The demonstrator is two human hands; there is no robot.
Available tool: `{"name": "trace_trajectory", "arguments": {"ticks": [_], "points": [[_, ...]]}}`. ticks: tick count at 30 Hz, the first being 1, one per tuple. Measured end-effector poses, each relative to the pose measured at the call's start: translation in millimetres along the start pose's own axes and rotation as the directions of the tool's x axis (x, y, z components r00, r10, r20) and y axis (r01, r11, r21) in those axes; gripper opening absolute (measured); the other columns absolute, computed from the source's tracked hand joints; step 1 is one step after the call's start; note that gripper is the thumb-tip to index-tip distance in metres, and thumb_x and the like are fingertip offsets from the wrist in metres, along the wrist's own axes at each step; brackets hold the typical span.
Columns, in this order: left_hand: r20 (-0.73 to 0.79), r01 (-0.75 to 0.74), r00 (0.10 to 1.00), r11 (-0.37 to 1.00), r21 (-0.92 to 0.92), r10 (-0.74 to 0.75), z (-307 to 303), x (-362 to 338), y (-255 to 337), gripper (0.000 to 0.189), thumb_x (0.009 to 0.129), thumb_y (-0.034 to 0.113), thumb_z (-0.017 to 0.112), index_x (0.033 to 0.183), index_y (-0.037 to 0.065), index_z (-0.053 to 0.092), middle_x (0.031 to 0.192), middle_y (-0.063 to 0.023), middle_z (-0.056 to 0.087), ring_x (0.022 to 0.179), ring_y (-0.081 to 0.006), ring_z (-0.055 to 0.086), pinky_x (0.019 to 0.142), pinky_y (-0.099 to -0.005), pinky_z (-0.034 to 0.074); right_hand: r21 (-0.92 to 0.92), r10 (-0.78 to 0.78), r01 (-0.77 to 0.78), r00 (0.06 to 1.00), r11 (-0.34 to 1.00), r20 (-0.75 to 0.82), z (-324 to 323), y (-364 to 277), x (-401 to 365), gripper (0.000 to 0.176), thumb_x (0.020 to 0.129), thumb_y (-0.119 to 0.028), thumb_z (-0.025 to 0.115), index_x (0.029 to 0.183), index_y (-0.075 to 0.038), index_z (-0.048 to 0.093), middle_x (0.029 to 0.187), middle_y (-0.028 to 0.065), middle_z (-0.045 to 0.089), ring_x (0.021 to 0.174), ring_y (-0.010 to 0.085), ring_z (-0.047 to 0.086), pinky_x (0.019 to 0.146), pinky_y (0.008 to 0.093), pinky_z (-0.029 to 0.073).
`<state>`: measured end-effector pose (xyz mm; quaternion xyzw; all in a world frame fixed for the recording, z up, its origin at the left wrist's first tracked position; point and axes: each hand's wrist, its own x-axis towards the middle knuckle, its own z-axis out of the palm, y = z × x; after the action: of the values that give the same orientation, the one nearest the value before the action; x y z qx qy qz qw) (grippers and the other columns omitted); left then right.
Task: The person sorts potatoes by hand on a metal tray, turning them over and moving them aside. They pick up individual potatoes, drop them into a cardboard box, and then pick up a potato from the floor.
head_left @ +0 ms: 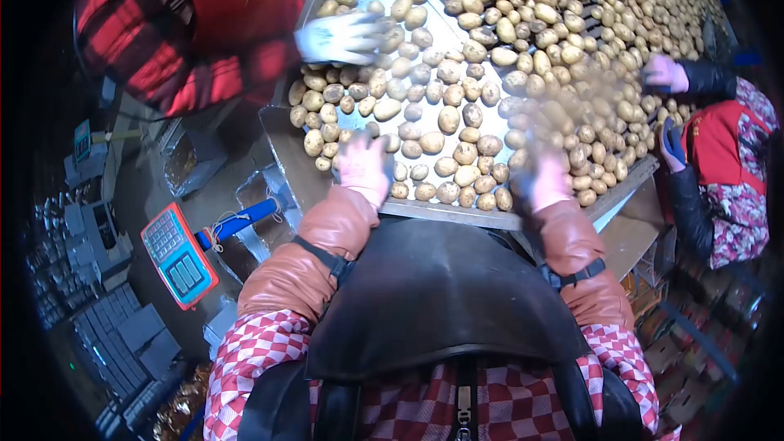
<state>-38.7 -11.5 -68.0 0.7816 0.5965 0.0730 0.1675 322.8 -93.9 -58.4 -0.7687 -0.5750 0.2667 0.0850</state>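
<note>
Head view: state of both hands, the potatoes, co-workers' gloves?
left hand: gloved, open, flat on potatoes
right hand: gloved, motion-blurred, grip unclear
potatoes: loose, spread over the table
white glove: co-worker's, blurred, on potatoes
pink glove: co-worker's, at the pile's right side

Both arms reach up from the lower centre of the frame in shiny orange-brown padded sleeve covers (327,238). The pink-gloved left hand (363,165) sits palm down, left of centre. The pink-gloved right hand (545,181), right of centre, is motion-blurred. Neither hand's grip can be made out.
</note>
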Motion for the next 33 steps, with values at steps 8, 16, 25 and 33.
{"name": "trace_trajectory", "arguments": {"ticks": [8, 16, 25, 33], "points": [[0.234, -0.365, 0.908, 0.93, 0.037, 0.347, -21.9, 46.5, -6.2, 0.055, 0.082, 0.038, 0.074, 0.131, 0.02, 0.059, 0.148, -0.0174, 0.042, 0.143, -0.0378, 0.032, 0.115, -0.0598, 0.025, 0.189, -0.516, 0.493, 0.7, 0.849, 0.493, 0.0, -131.9, 42.5, 0.05, 0.089, -0.022, 0.067, 0.138, -0.018, 0.057, 0.133, 0.0167, 0.058, 0.118, 0.0403, 0.056, 0.1, 0.0459, 0.048], [-0.194, 0.06, 0.979, 0.998, 0.012, -0.056, -15.7, 31.4, -38.2, 0.041, 0.083, 0.024, 0.07, 0.122, 0.013, 0.064, 0.13, -0.0115, 0.058, 0.128, -0.0365, 0.047, 0.107, -0.0482, 0.038, -0.332, -0.127, 0.176, 0.979, 0.927, 0.161, -31.4, -78.2, 77.0, 0.065, 0.075, -0.022, 0.075, 0.134, -0.006, 0.053, 0.14, 0.026, 0.045, 0.126, 0.046, 0.047, 0.107, 0.05, 0.041], [0.051, -0.272, 0.96, 0.96, -0.059, 0.275, -14.3, 106.7, 19.3, 0.055, 0.084, 0.03, 0.073, 0.135, 0.017, 0.056, 0.144, -0.0189, 0.048, 0.136, -0.0422, 0.041, 0.112, -0.0535, 0.035, 0.558, -0.357, 0.106, 0.861, 0.823, 0.363, -19.9, -86.3, 47.3, 0.043, 0.092, -0.01, 0.063, 0.135, -0.006, 0.058, 0.127, 0.0186, 0.064, 0.114, 0.028, 0.064, 0.098, 0.0374, 0.05], [0.128, -0.029, 0.991, 0.994, -0.101, 0.042, -26.5, 51.5, -58.1, 0.037, 0.087, 0.028, 0.07, 0.122, 0.016, 0.065, 0.13, -0.0124, 0.061, 0.113, -0.0382, 0.058, 0.093, -0.0481, 0.049, 0.196, -0.13, -0.04, 0.618, 0.98, 0.776, -41.8, -8.8, 15.2, 0.032, 0.096, -0.035, 0.062, 0.085, -0.006, 0.072, 0.077, 0.0034, 0.071, 0.064, 0.0135, 0.063, 0.06, 0.0315, 0.049]]}}
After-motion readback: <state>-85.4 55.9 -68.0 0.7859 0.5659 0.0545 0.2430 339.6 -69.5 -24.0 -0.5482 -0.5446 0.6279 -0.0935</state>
